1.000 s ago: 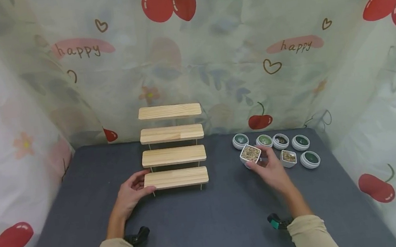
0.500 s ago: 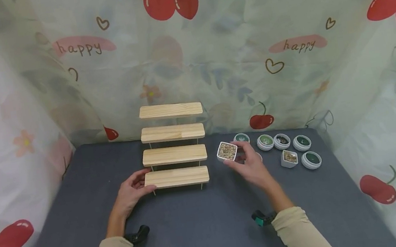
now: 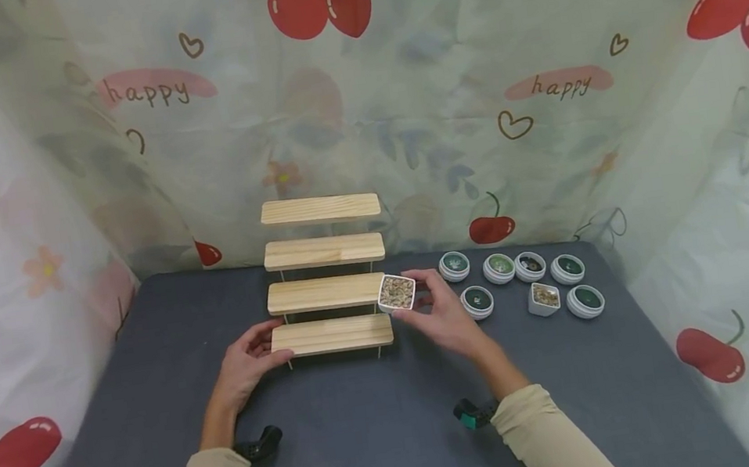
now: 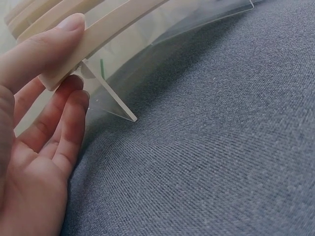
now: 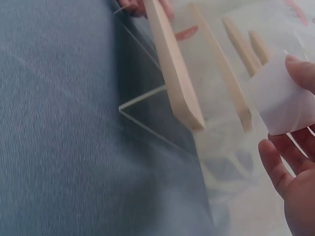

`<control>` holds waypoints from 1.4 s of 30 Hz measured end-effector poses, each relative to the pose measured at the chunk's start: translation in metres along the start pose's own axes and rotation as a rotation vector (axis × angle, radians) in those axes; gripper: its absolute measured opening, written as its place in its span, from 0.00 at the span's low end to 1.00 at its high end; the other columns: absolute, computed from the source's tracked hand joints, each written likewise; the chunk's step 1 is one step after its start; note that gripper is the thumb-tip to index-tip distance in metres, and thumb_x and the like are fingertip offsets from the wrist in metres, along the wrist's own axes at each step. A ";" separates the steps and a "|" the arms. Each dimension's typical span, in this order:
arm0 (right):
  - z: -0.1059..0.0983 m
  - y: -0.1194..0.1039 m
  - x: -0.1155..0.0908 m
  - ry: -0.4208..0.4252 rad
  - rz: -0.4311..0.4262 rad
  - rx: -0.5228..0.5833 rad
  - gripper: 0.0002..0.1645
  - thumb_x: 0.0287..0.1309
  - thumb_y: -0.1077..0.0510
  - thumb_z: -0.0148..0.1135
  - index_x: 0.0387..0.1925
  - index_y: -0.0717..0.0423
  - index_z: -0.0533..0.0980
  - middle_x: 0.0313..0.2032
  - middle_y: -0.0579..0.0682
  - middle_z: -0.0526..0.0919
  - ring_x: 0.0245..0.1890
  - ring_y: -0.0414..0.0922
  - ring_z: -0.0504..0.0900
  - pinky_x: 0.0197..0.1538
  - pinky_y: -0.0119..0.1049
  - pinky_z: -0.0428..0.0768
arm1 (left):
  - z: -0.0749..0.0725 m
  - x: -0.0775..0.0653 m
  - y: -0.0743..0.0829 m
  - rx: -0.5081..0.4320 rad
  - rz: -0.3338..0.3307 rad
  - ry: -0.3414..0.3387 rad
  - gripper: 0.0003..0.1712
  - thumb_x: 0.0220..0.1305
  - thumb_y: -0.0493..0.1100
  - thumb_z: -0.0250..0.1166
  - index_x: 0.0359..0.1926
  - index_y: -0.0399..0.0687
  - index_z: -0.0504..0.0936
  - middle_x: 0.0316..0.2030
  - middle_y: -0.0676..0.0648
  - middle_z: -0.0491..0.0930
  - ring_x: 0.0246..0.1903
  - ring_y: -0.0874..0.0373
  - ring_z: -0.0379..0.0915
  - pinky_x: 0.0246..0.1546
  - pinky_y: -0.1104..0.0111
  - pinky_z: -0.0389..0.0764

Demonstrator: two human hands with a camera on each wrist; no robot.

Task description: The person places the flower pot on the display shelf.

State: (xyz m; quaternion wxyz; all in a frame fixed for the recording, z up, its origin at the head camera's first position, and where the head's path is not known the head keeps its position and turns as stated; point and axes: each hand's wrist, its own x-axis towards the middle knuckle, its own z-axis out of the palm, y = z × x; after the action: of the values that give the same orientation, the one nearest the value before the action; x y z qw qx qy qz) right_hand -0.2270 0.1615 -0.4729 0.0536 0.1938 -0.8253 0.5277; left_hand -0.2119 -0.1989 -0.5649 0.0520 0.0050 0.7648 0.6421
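Observation:
A tiered wooden shelf stand [image 3: 331, 335] with clear supports stands left of centre on the table. My left hand [image 3: 245, 367] grips the left end of its lowest board, thumb [image 4: 64, 37] on top and fingers beneath, as the left wrist view shows. My right hand [image 3: 442, 315] pinches a small square white pot [image 3: 396, 292] with tan granular filling, at the right end of the second board from the bottom, overlapping it in the head view. In the right wrist view the pot's white side [image 5: 280, 98] sits between thumb and fingers, raised beside the boards.
To the right lie several round white tins with green or dark tops, one tin [image 3: 477, 301] close behind my right hand. Among them stands another square white pot [image 3: 543, 298]. A printed curtain [image 3: 405, 143] hangs behind and at both sides of the dark table [image 3: 373, 439].
My right hand has carried the square pot leftward from near the round tins to the shelf's right side, uncovering a tin. My left hand stays on the lowest board.

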 end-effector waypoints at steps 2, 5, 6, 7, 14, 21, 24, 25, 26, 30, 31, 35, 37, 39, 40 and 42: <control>0.005 -0.004 0.002 -0.014 -0.009 0.002 0.39 0.53 0.67 0.76 0.65 0.64 0.68 0.57 0.61 0.75 0.54 0.56 0.78 0.54 0.55 0.81 | 0.000 0.000 0.000 -0.002 -0.001 0.002 0.43 0.55 0.46 0.80 0.70 0.46 0.72 0.60 0.37 0.76 0.47 0.65 0.78 0.46 0.78 0.80; 0.012 -0.009 0.005 -0.033 -0.026 0.001 0.38 0.54 0.64 0.76 0.65 0.62 0.70 0.56 0.59 0.75 0.53 0.53 0.79 0.53 0.52 0.82 | -0.001 0.001 0.000 0.003 -0.002 0.004 0.43 0.55 0.47 0.80 0.70 0.46 0.72 0.60 0.37 0.76 0.47 0.65 0.77 0.46 0.79 0.79; 0.015 -0.010 0.006 -0.041 -0.031 0.005 0.38 0.54 0.64 0.76 0.65 0.61 0.70 0.56 0.59 0.75 0.53 0.53 0.80 0.53 0.53 0.82 | -0.001 0.001 0.000 0.007 -0.003 0.005 0.43 0.55 0.47 0.80 0.70 0.47 0.72 0.60 0.37 0.76 0.47 0.65 0.77 0.46 0.79 0.79; 0.017 -0.012 0.007 -0.048 -0.034 0.009 0.38 0.54 0.63 0.77 0.65 0.60 0.70 0.56 0.59 0.75 0.53 0.53 0.80 0.54 0.53 0.82 | -0.002 0.000 0.000 0.012 -0.005 0.005 0.43 0.55 0.48 0.80 0.70 0.47 0.72 0.60 0.37 0.76 0.47 0.65 0.77 0.46 0.79 0.79; 0.037 -0.021 0.013 -0.074 -0.046 0.076 0.39 0.54 0.64 0.77 0.66 0.62 0.70 0.57 0.63 0.72 0.55 0.58 0.81 0.56 0.58 0.81 | -0.002 0.000 0.002 0.029 -0.016 0.010 0.43 0.55 0.49 0.79 0.70 0.48 0.72 0.60 0.37 0.76 0.48 0.63 0.77 0.46 0.79 0.78; 0.064 -0.023 0.014 -0.080 -0.040 0.149 0.38 0.53 0.65 0.77 0.64 0.62 0.70 0.57 0.62 0.72 0.55 0.59 0.82 0.58 0.53 0.82 | -0.002 0.001 0.004 0.035 -0.027 0.018 0.44 0.55 0.50 0.80 0.70 0.48 0.72 0.59 0.37 0.76 0.48 0.63 0.77 0.46 0.79 0.79; 0.076 -0.027 0.013 -0.087 -0.049 0.141 0.37 0.52 0.64 0.78 0.62 0.61 0.72 0.56 0.61 0.73 0.54 0.59 0.83 0.56 0.53 0.83 | -0.002 0.000 0.004 0.041 -0.028 0.021 0.44 0.55 0.50 0.80 0.70 0.48 0.72 0.60 0.37 0.76 0.47 0.63 0.77 0.46 0.79 0.79; 0.080 -0.029 0.012 -0.088 -0.051 0.126 0.36 0.52 0.63 0.78 0.62 0.60 0.72 0.56 0.61 0.74 0.53 0.58 0.83 0.56 0.53 0.84 | -0.002 0.000 0.004 0.043 -0.029 0.020 0.44 0.55 0.50 0.80 0.70 0.47 0.72 0.60 0.37 0.76 0.47 0.64 0.77 0.46 0.79 0.79; 0.083 -0.030 0.012 -0.087 -0.053 0.104 0.36 0.52 0.62 0.78 0.62 0.59 0.72 0.55 0.59 0.74 0.53 0.57 0.84 0.55 0.51 0.84 | -0.002 0.000 0.003 0.042 -0.030 0.018 0.44 0.55 0.51 0.80 0.70 0.47 0.71 0.60 0.37 0.76 0.47 0.64 0.77 0.46 0.79 0.79; 0.096 -0.034 0.010 -0.102 -0.075 0.006 0.35 0.53 0.58 0.79 0.61 0.57 0.74 0.54 0.56 0.77 0.52 0.52 0.82 0.53 0.47 0.84 | -0.002 -0.002 0.003 0.034 -0.035 0.018 0.45 0.55 0.50 0.79 0.71 0.47 0.71 0.60 0.37 0.76 0.47 0.64 0.77 0.46 0.78 0.79; 0.099 -0.035 0.010 -0.108 -0.073 -0.017 0.35 0.54 0.56 0.79 0.62 0.57 0.74 0.54 0.55 0.77 0.52 0.50 0.82 0.52 0.45 0.84 | -0.002 -0.002 0.003 0.030 -0.036 0.019 0.44 0.56 0.50 0.79 0.71 0.46 0.71 0.60 0.37 0.76 0.47 0.64 0.77 0.45 0.78 0.79; 0.108 -0.037 0.011 -0.109 -0.048 -0.041 0.37 0.56 0.53 0.77 0.64 0.56 0.73 0.54 0.53 0.77 0.51 0.48 0.80 0.51 0.40 0.83 | -0.001 -0.002 0.002 0.025 -0.038 0.028 0.44 0.55 0.50 0.79 0.71 0.46 0.71 0.60 0.37 0.76 0.47 0.64 0.77 0.45 0.78 0.79; 0.112 -0.036 0.012 -0.095 -0.024 -0.021 0.37 0.56 0.53 0.77 0.65 0.55 0.73 0.54 0.53 0.77 0.49 0.48 0.81 0.50 0.40 0.84 | 0.000 -0.002 0.002 0.024 -0.037 0.028 0.45 0.55 0.50 0.79 0.71 0.46 0.71 0.60 0.37 0.76 0.47 0.65 0.77 0.46 0.79 0.79; 0.115 -0.036 0.013 -0.086 0.001 0.016 0.38 0.55 0.54 0.78 0.65 0.55 0.73 0.54 0.53 0.77 0.47 0.49 0.82 0.50 0.42 0.85 | 0.000 -0.001 0.002 0.014 -0.037 0.028 0.44 0.55 0.50 0.80 0.70 0.46 0.72 0.60 0.37 0.76 0.47 0.65 0.77 0.46 0.79 0.79; 0.116 -0.035 0.013 -0.081 0.008 0.034 0.38 0.54 0.55 0.78 0.65 0.56 0.73 0.54 0.54 0.77 0.47 0.50 0.82 0.50 0.43 0.85 | 0.001 -0.001 0.002 0.008 -0.037 0.030 0.44 0.54 0.49 0.80 0.70 0.46 0.72 0.60 0.38 0.77 0.47 0.66 0.77 0.46 0.79 0.79; 0.120 -0.034 0.014 -0.078 0.014 0.064 0.38 0.54 0.56 0.78 0.65 0.57 0.73 0.53 0.55 0.77 0.46 0.51 0.83 0.49 0.44 0.85 | 0.001 -0.001 0.003 -0.001 -0.030 0.025 0.43 0.55 0.48 0.80 0.70 0.46 0.72 0.60 0.38 0.77 0.47 0.66 0.77 0.46 0.78 0.79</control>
State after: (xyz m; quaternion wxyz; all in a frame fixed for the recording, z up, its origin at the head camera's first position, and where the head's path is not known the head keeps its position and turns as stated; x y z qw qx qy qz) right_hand -0.2130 0.0389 -0.4927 0.0116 0.2102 -0.8108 0.5461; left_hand -0.2111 -0.1974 -0.5620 0.0521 -0.0145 0.7650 0.6417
